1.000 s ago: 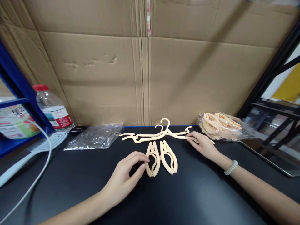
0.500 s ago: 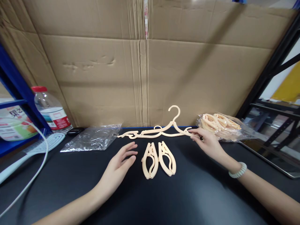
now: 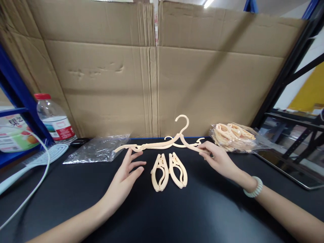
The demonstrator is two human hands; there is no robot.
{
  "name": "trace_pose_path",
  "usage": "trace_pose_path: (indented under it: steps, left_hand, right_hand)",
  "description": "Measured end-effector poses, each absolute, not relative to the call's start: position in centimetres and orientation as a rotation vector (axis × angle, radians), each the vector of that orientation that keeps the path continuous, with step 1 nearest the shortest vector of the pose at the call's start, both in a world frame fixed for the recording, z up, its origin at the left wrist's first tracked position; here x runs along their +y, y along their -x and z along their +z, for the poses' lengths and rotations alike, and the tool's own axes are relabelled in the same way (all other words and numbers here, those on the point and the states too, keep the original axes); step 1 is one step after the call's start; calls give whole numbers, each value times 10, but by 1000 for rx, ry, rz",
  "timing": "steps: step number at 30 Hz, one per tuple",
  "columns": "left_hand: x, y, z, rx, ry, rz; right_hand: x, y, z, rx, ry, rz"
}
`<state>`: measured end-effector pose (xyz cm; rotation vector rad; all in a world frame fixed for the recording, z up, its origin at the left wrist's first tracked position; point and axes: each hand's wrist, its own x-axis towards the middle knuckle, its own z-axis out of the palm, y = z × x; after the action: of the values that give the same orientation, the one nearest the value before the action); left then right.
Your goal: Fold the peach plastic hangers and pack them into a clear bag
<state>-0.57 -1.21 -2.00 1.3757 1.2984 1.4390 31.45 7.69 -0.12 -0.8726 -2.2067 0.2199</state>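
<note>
An unfolded cream clothes hanger [image 3: 162, 144] is tilted up, its hook [image 3: 183, 121] raised toward the cardboard. My right hand [image 3: 219, 158] pinches the end of its right arm between thumb and fingers. Near its left arm is my left hand [image 3: 126, 175], fingers spread; the index fingertip meets the arm, though whether it touches I cannot tell. Behind lies another unfolded hanger [image 3: 190, 146], partly hidden. Two folded hangers, a left one [image 3: 155, 184] and a right one [image 3: 184, 179], lie side by side on the black table [image 3: 162, 219] between my hands.
At the right is a clear bag of folded hangers [image 3: 234, 135]. A crumpled clear plastic bag [image 3: 95, 148] lies at the left, near a hairbrush [image 3: 48, 157], a red-capped bottle [image 3: 57, 118] and a white cable [image 3: 32, 197]. A cardboard wall [image 3: 106, 84] closes the back.
The front hanger has come off the one behind, toward me and leftward, with my right hand on its end. My left hand has moved slightly forward and left, up to its left arm.
</note>
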Motion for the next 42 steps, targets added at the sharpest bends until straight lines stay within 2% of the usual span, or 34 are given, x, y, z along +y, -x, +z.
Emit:
trace_pose_path:
  steps: [10,19,27,31,34,42]
  left_hand:
    - [-20,-4,-10,1220,-1506,1451]
    - [-20,-3,-3,1402,-1515,1406]
    - [-21,-5,1,1444,-1486,1407]
    - [-24,-5,1,1417,-1507,1399]
    - [-24,-5,-1,1396,-1500,1402]
    - [-22,-6,0,1387,-1489,1440]
  right_hand:
    - [65,-308,-1,-2245,824,178]
    - [56,-302,-6,-2380,701,144]
    - [55,-308,0,-2285,969,-457]
    - [54,-309,-2,-2262,1020,-558]
    - [56,-308,-4,-2227,952,-513]
    - [51,-297,-4,-2061,763,-45]
